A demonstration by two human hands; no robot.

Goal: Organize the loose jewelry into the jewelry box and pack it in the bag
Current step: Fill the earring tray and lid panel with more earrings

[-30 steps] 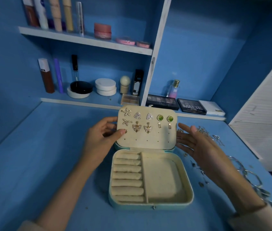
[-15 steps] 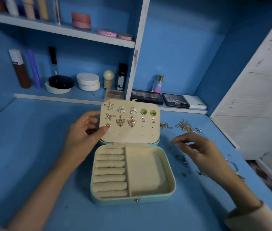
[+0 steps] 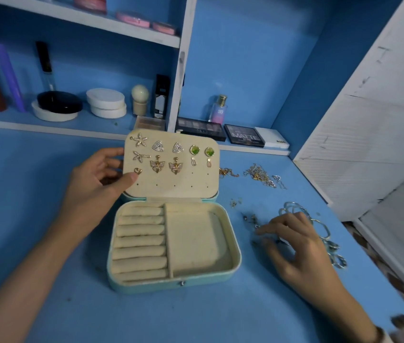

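Jewelry box [image 3: 171,285] sits open on the blue table [image 3: 35,206], about mid-frame in the head view, with its lid [image 3: 171,185] standing up at the far side. The left hand [image 3: 97,186] holds the lid by its left edge: the thumb presses on the inner face and the fingers curl round behind it. Earrings [image 3: 157,165] are already pinned in rows on the lid's pad, roughly five pairs plus one small gold piece beside the thumb; the bottom rows of holes are mostly unfilled. In the base, the ring rolls [image 3: 140,240] and the tray [image 3: 196,241] beside them look empty.

The right hand [image 3: 292,248] is down on the table just right of the box, fingers bent toward a scatter of small pieces [image 3: 251,219]. The fingertips are blurred, so I cannot tell whether they have pinched anything or are only reaching. Near that hand lie silver hoops [image 3: 295,209], and farther back a tangle of chains [image 3: 260,174], all outside the box.

As a judgement, the job is partly done: the earring pad is about half filled, while the hoops, chains and small pieces are yet to go in. Closing the box and packing it come after that; no bag is in view. Cosmetics line the shelf [image 3: 77,131] behind.
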